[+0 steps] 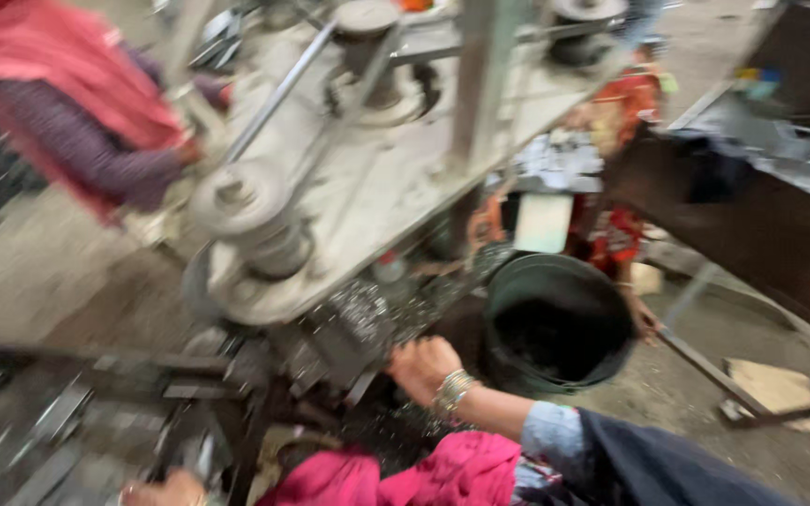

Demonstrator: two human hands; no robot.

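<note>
Where the frame cuts off at the bottom, the left hand shows only as a blurred strip near the lower edge, resting by the dark metal rails; whether its fingers are spread or closed cannot be told. Just beside it, bright pink cloth bunches up at the bottom middle. Above that cloth the right hand reaches in from the right, a metal bangle on the wrist and a blue cuff behind it. Its fingers are curled together into a loose fist, pressed against the lower edge of the grey machine, where small shiny metal pieces lie heaped just up and left of the knuckles; whether it pinches any of them is lost to blur. Just right of this hand stands a dark round bucket, its contents black. Farther up, the machine's tilted plate carries round pulleys and an upright post. At far left, another person's arm in a purple sleeve and red cloth reaches toward the machine.
</note>
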